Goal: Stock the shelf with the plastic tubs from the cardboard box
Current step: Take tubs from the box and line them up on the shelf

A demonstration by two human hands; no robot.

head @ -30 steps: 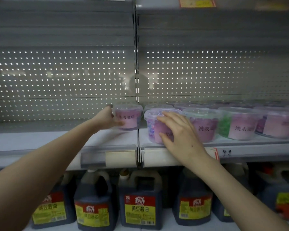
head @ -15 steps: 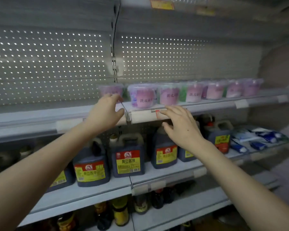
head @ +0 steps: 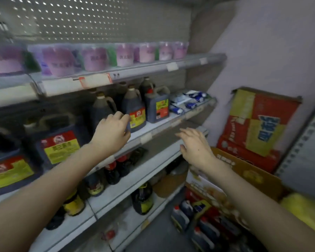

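A row of plastic tubs [head: 95,58] stands on the top shelf [head: 189,63], running from the upper left of the frame to upper centre, in front of the perforated back panel [head: 71,17]. On the shelf below stand jugs [head: 58,142], with packets [head: 187,100] at its right end. Bottles [head: 115,171] sit on the lower shelves. At the right, an open cardboard box [head: 247,171] stands beside the shelving, a printed carton [head: 258,128] upright behind it. The left hand [head: 111,133] is at centre before the jugs; the right hand [head: 195,146] is right of it, left of the box.
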